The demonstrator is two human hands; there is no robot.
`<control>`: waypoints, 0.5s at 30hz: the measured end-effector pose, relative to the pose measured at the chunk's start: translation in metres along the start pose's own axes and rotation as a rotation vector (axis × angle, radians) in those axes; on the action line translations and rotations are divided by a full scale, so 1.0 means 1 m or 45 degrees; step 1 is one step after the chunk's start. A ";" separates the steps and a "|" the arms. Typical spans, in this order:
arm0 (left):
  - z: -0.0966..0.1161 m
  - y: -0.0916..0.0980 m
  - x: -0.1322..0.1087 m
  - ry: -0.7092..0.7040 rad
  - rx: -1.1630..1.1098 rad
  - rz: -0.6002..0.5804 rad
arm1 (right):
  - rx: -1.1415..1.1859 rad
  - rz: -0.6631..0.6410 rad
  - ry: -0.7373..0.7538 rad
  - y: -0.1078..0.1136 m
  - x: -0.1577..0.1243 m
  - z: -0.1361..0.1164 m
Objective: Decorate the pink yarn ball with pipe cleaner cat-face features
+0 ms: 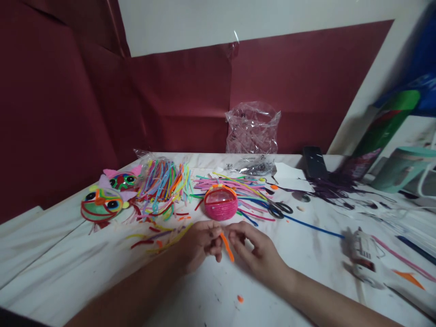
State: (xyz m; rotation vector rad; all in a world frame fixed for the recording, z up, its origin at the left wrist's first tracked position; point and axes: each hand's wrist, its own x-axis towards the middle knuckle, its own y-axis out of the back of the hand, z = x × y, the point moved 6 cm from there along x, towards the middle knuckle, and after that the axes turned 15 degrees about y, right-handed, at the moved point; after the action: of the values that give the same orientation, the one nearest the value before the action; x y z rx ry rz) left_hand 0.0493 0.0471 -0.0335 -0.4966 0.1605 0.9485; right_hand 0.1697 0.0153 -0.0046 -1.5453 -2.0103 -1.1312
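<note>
A short orange pipe cleaner piece [227, 247] sits between my two hands, low over the white table [68, 254]. My left hand [200, 245] is curled, its fingertips pinching the piece's upper end. My right hand [254, 250] has its fingers bent and closed near the same piece from the right. Just behind the hands stands a pink wound ball [220, 203] with a clear window and orange rim.
Two green cat-face balls [102, 204] lie at left beside piles of coloured pipe cleaners [165, 181]. Black scissors [279, 209], a long blue pipe cleaner [315, 227] and a white glue gun [363, 254] lie to the right. A clear plastic bag [252, 128] stands at the back.
</note>
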 end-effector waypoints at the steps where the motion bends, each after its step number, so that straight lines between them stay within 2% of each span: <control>1: -0.003 -0.003 0.000 0.057 -0.003 -0.050 | -0.007 -0.051 0.117 -0.002 0.001 -0.007; 3: -0.010 -0.010 0.000 0.149 0.024 -0.117 | -0.004 -0.120 0.277 -0.004 0.001 -0.019; 4: -0.012 -0.011 -0.001 0.164 0.064 -0.101 | -0.023 -0.118 0.320 -0.003 0.002 -0.022; 6: -0.009 -0.010 -0.002 0.086 0.234 0.053 | -0.140 -0.079 0.358 0.001 0.003 -0.023; 9: 0.004 -0.007 -0.010 -0.187 0.590 0.352 | -0.397 -0.073 0.381 0.005 0.004 -0.017; 11: 0.008 -0.008 -0.014 -0.263 0.768 0.436 | -0.512 -0.117 0.354 0.006 0.004 -0.010; 15: 0.009 -0.004 -0.015 -0.229 0.852 0.527 | -0.483 -0.189 0.232 0.005 0.003 0.002</control>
State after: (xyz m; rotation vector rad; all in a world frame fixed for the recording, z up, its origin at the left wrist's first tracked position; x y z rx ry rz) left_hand 0.0435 0.0383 -0.0196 0.2522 0.4098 1.2604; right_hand 0.1739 0.0193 -0.0022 -1.4094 -1.8906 -1.7277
